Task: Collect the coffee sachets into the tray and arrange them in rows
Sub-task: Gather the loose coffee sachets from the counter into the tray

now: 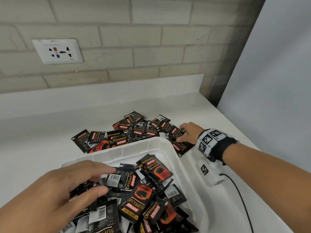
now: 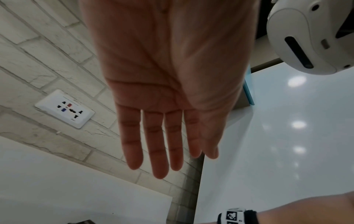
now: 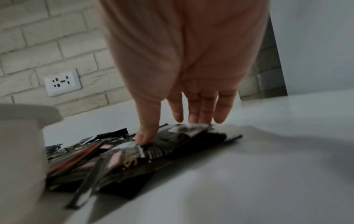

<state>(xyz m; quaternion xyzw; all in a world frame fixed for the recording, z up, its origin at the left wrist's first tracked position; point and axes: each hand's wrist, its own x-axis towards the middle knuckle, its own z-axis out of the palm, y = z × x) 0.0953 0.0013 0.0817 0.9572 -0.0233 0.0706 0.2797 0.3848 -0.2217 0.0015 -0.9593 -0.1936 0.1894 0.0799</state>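
Observation:
A white tray [image 1: 151,143] holds a loose heap of black-and-red coffee sachets [image 1: 143,195], unsorted and overlapping. My left hand [image 1: 107,179] hovers over the heap's left side. In the left wrist view, my left hand [image 2: 162,151] has straight, spread fingers and holds nothing. Beyond the tray lies a second pile of sachets [image 1: 117,135] on the counter. My right hand [image 1: 180,133] rests on that pile's right end. In the right wrist view, my right hand [image 3: 168,130] has its thumb pressing a sachet [image 3: 153,150], with straight fingertips at the far edge. The tray wall [image 3: 23,121] stands to the left.
The white counter [image 1: 33,132] runs back to a brick wall with a socket plate [image 1: 58,51]. A white device [image 1: 212,174] with a black cable [image 1: 242,199] lies right of the tray. A tall white panel [image 1: 269,64] bounds the right side.

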